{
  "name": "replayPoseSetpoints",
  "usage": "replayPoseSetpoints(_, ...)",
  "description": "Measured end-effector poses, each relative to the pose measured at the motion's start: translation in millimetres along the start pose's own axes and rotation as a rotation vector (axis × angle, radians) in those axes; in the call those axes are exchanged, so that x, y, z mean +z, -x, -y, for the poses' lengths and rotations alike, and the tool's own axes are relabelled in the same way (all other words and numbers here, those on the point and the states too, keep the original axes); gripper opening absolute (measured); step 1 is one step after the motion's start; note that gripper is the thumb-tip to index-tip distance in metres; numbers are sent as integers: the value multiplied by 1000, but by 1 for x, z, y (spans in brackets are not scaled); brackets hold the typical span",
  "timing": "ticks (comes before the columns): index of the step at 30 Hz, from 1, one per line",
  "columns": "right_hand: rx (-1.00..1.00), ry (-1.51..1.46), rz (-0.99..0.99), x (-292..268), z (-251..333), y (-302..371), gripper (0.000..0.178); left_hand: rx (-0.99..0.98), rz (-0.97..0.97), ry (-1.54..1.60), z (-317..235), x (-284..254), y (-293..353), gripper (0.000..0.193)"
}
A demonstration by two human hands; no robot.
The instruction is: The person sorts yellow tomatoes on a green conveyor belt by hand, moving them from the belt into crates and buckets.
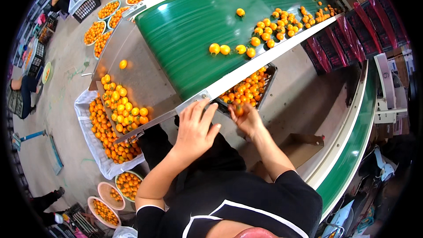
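Observation:
A green conveyor belt [185,31] runs across the top of the view with several small orange-yellow fruits [238,49] on it. My left hand [194,125] rests with fingers spread on the belt's white near edge, holding nothing. My right hand [247,118] is just below that edge, fingers closed around a small orange fruit [238,110], above a black crate [249,89] filled with the same fruit.
A metal chute [132,53] at the belt's left end drops fruit [123,103] into a white-lined bin [94,143]. Round basins of fruit [128,184] stand on the floor. Black crates [348,39] line the right. People sit at far left. A second green belt [352,150] curves at right.

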State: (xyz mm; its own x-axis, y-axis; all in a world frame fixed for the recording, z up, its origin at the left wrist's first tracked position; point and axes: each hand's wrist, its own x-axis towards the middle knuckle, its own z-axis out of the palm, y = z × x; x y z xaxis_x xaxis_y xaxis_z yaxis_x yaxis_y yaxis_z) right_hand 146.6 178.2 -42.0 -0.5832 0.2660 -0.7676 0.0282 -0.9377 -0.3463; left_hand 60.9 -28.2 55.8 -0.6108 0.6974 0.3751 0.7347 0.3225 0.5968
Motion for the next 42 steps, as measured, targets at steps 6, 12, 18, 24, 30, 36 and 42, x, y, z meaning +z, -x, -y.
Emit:
replayPoseSetpoints(6,-1006,1129,23,-14,49,-33,40,-17,-54,-92,18,6,-30,43)
replayPoseSetpoints(12,-1710,1665,-69,84,95,-12,50,-62,-60,-163,40,35,-65,42)
replayPoseSetpoints(18,-1289,2151,-190,125,117,-64,64,-152,-12,-133,42,36,-64,43)
replayPoseSetpoints(24,-1311,1919,275,126,104,-42,50,-276,-76,-27,47,31,-72,51)
replayPoseSetpoints(30,-1199,1763,689,122,89,-9,44,-197,56,-217,63,23,-113,59)
replayPoseSetpoints(36,-1165,1581,667,138,118,-12,30,-211,22,-92,88,28,-133,36)
replayPoseSetpoints(42,-1034,1519,210,111,154,-9,27,-195,-46,86,80,18,-123,35)
